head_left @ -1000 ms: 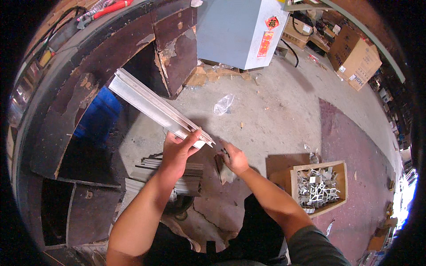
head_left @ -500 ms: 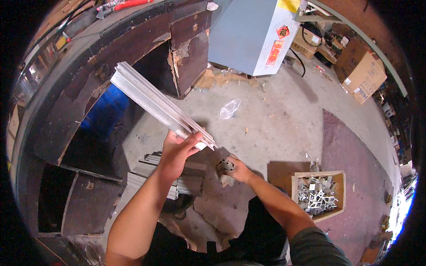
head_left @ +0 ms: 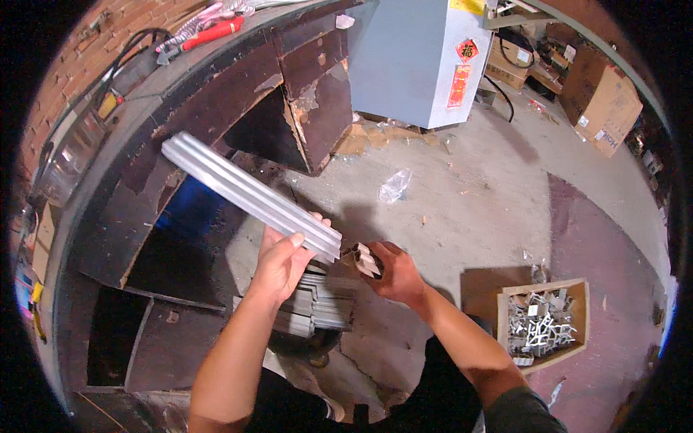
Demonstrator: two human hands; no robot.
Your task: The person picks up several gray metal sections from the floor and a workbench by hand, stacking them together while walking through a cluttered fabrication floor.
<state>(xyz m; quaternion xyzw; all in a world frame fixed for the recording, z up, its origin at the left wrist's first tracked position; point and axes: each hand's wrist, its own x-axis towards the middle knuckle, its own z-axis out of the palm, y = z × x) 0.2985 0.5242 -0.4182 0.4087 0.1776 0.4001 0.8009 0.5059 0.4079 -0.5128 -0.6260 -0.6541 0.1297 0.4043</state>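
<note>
My left hand (head_left: 280,265) is closed around the near end of a long silver aluminium profile (head_left: 242,191). The profile slants up to the far left, its ribbed face turned upward. Just right of that end, my right hand (head_left: 397,273) grips a short, tan-looking profile piece (head_left: 367,261) with a stepped end. The palm hides part of it, and whether it touches the long profile I cannot tell. Below my left hand lies a stack of grey profiles (head_left: 328,307), partly covered by that hand and forearm.
To the right stands an open cardboard box (head_left: 582,317) full of short cut metal pieces. A dark, worn workbench (head_left: 321,108) curves along the left, with a red-handled tool (head_left: 213,32) on top. Beyond are a grey cabinet (head_left: 404,65), a plastic bag (head_left: 395,185) and a carton (head_left: 603,108).
The long profile has rolled so its ribbed face shows, and its far end sits lower and further left. My right hand has turned over with the short piece. The whole view has shifted slightly.
</note>
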